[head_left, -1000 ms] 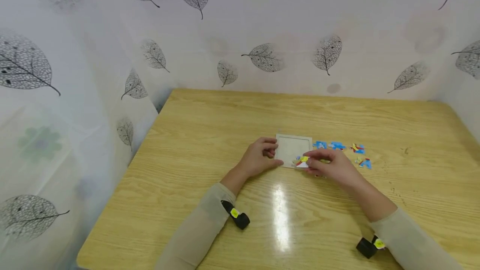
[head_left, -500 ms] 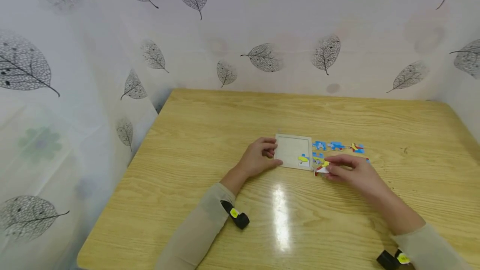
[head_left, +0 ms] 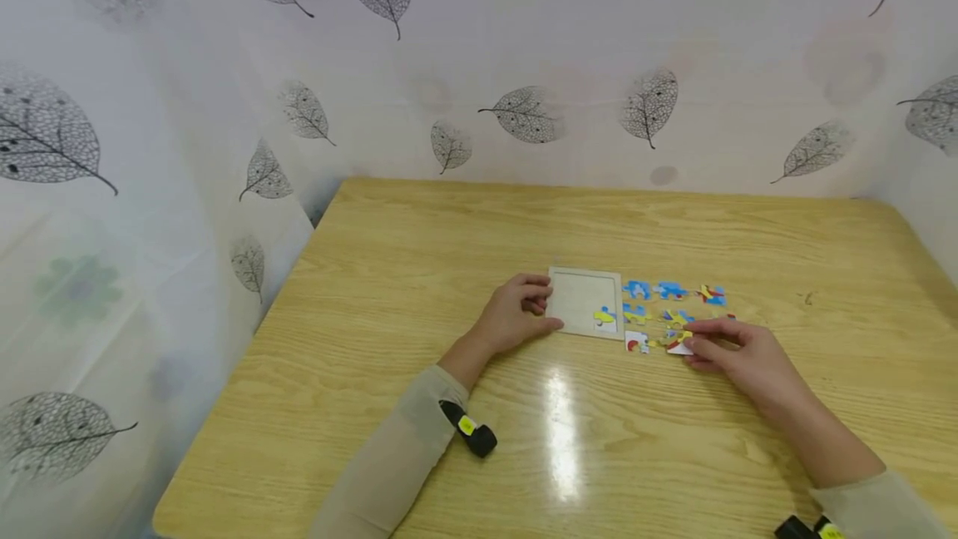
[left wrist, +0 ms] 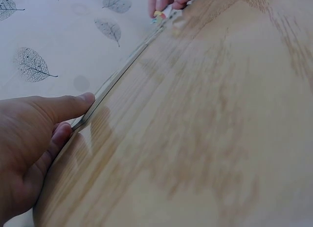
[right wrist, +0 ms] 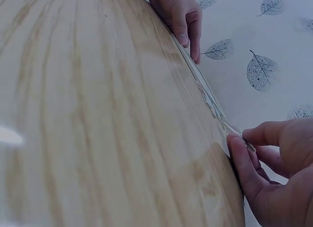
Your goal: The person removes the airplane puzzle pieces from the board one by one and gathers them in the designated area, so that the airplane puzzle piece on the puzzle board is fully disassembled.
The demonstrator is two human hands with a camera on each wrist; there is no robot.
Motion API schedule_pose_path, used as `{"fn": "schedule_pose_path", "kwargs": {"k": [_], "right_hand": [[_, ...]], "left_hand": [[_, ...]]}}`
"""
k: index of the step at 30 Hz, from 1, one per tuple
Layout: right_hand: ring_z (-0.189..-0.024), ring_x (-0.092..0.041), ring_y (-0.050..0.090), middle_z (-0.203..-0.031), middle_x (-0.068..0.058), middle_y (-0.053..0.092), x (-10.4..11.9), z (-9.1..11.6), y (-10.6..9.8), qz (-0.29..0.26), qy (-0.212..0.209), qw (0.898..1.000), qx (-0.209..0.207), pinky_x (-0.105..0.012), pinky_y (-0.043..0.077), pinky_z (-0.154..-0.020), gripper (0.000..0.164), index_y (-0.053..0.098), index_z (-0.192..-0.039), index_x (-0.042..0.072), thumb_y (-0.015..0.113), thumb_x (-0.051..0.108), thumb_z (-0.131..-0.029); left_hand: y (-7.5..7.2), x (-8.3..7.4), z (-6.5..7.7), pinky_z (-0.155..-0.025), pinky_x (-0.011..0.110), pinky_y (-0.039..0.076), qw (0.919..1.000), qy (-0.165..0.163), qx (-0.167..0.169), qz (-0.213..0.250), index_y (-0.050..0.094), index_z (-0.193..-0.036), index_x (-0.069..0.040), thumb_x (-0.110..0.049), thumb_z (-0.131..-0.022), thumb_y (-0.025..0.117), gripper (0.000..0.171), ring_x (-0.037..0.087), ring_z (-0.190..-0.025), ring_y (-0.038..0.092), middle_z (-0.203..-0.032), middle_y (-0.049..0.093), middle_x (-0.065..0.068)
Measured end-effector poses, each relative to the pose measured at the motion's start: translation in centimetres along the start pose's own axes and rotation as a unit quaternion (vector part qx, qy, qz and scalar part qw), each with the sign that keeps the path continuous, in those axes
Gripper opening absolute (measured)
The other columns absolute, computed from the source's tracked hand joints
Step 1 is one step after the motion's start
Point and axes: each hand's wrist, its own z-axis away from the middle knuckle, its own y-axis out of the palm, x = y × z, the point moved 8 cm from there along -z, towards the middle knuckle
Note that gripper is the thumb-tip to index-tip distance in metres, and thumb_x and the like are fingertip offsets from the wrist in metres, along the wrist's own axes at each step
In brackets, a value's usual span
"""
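In the head view my left hand [head_left: 516,312] holds the left edge of a square wooden puzzle tray [head_left: 584,335], its thumb at the near corner. One yellow, blue and white jigsaw piece [head_left: 605,318] lies in the tray's lower right corner. To the right of the tray, my right hand [head_left: 748,353] pinches a red, yellow and white jigsaw piece [head_left: 679,343] between thumb and fingers, at the bottom row of loose pieces. The right wrist view shows that piece [right wrist: 250,147] edge-on and slightly tilted at the fingertips.
Loose jigsaw pieces lie in rows right of the tray, among them a blue one [head_left: 669,290] in the top row and a white one with red [head_left: 636,343] in the bottom row. A wooden table [head_left: 419,248] bears everything, with a leaf-print curtain [head_left: 584,40] behind.
My right hand has carried the red, yellow and white jigsaw piece rightward from over the tray to the bottom row, uncovering the piece in the tray's corner. The left hand stays put.
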Motion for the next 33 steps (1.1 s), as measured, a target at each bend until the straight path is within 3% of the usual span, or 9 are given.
{"fn": "schedule_pose_path", "kwargs": {"k": [7,19,33], "right_hand": [[-0.089,-0.005,0.072,-0.102,0.020,0.064,-0.14,0.23,-0.13,0.057,-0.001,0.998,-0.010,-0.028,0.060,-0.080,0.049,0.047,-0.135,-0.018,0.063,0.010,-0.098],[-0.088,-0.004,0.072,-0.099,0.017,0.070,-0.13,0.42,-0.28,0.033,-0.017,0.999,-0.016,-0.027,0.061,-0.077,0.050,0.049,-0.133,-0.020,0.067,0.009,-0.096],[-0.089,-0.005,0.072,-0.104,0.017,0.066,0.10,0.36,-0.39,0.061,0.003,0.998,-0.014,-0.028,0.060,-0.080,0.053,0.052,-0.134,-0.014,0.069,0.018,-0.095]], "left_hand": [[0.10,0.03,0.09,-0.084,0.018,0.054,0.9999,-0.011,-0.003,0.001,0.065,-0.130,-0.004,-0.022,-0.081,0.085,0.056,0.009,-0.095,0.061,-0.127,0.061,0.004],[0.11,-0.04,0.06,-0.084,0.018,0.054,0.9999,-0.010,-0.005,0.001,0.066,-0.128,-0.003,-0.021,-0.081,0.085,0.054,0.009,-0.095,0.061,-0.127,0.061,0.004],[0.05,-0.17,0.09,-0.084,0.017,0.053,0.9999,-0.014,-0.004,0.000,0.066,-0.129,-0.004,-0.020,-0.081,0.085,0.054,0.010,-0.095,0.061,-0.126,0.061,0.004]]}}
